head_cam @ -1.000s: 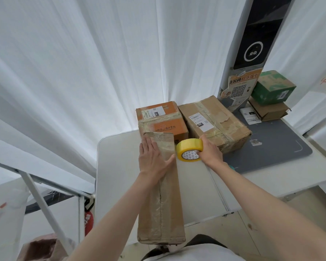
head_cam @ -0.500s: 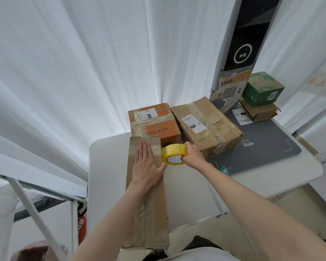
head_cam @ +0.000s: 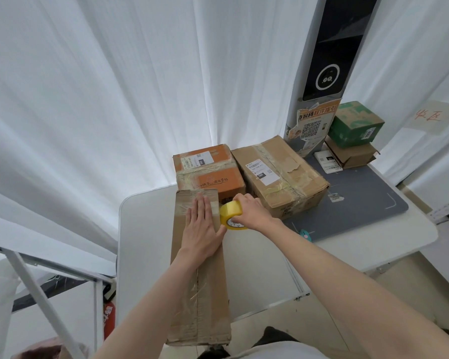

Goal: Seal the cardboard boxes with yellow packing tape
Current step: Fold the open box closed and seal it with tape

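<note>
A long flat cardboard box (head_cam: pixel 200 294) lies lengthwise on the white table (head_cam: pixel 143 244), its near end hanging over the front edge. My left hand (head_cam: pixel 201 229) presses flat on the box's far half, fingers straight. My right hand (head_cam: pixel 252 212) grips a roll of yellow packing tape (head_cam: pixel 231 215) at the box's right edge, touching my left thumb. Behind stand an orange box (head_cam: pixel 208 174) and a larger brown box (head_cam: pixel 280 177), both taped.
A grey mat (head_cam: pixel 360 203) covers the table's right part, with a green box (head_cam: pixel 355 124) stacked on a small brown box (head_cam: pixel 353 154) and a kiosk post (head_cam: pixel 324 60). White curtains hang behind. A metal frame (head_cam: pixel 42 288) stands at the left.
The tape roll in my right hand has moved left, up against the long box and my left thumb. My left hand stays pressed flat on the box.
</note>
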Demonstrator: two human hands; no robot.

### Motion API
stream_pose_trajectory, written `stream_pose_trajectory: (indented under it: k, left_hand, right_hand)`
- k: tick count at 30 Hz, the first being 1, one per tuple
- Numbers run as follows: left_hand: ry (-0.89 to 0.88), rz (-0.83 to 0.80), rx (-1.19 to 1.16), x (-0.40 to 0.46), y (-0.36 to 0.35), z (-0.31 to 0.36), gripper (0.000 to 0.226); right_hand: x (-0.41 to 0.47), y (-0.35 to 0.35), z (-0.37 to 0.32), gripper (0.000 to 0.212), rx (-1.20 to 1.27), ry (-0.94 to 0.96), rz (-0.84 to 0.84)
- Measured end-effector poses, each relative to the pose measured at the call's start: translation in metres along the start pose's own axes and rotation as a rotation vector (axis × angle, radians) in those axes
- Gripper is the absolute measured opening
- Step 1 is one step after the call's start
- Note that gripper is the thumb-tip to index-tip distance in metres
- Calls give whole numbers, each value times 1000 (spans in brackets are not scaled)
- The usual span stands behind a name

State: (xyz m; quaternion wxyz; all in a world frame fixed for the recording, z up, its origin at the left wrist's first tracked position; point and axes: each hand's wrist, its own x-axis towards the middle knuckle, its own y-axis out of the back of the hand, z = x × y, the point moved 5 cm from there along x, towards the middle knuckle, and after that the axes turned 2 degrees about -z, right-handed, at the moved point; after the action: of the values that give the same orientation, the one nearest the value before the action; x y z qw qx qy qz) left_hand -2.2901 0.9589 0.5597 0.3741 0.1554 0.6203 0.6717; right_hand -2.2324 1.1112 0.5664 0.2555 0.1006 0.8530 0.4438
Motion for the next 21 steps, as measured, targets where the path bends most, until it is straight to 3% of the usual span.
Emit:
stream_pose_trajectory:
  k: [6, 12, 18, 21]
  left_hand:
    - [31, -88, 26, 7, 5, 3, 86]
    - [48, -87, 57, 6, 7, 11, 87]
    - [45, -45, 147, 5, 11, 16, 92]
    - [60, -29, 178, 8, 15, 20, 92]
  right_hand:
    - [0, 5, 4, 50, -26, -27, 104]
    - [-11, 5, 24, 60, 139, 3, 178]
    - [-35, 0, 84, 26, 245, -155, 374]
    - [-43, -8, 123, 10, 209, -328, 310]
